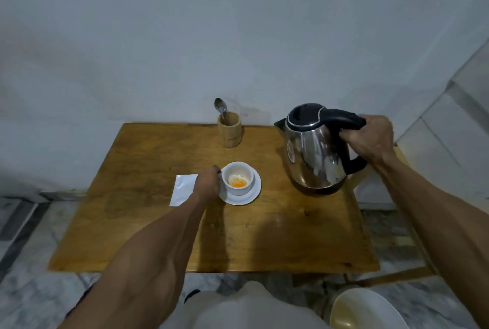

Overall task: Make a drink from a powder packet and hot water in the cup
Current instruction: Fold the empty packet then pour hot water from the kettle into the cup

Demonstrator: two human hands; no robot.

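Setting: pale plastered wall behind a small wooden surface (148,223) standing on a marble floor.
Cup: white cup (237,178) upright on its white saucer (252,195), near the middle of the surface; orange powder (238,183) lies in the bottom and no water shows.
Packet: white powder packet (182,188) lies flat just left of the cup, partly under the left wrist.
Left hand: left hand (207,186) is closed against the cup's left side, apparently on its handle, steadying it.
Right hand: right hand (370,138) is clamped around the black handle of the steel electric kettle (312,149), which looks tipped slightly; whether its base is clear of the surface cannot be told.
Key relation: the kettle's spout (279,125) points left, toward the cup's side, and the cup lies left of and nearer than the kettle, well apart from it.
Next move, judged: carry the kettle leftward until the spout is over the cup, then tilt.
Spoon: metal spoon (221,108) stands in a wooden holder (229,130) at the back edge.
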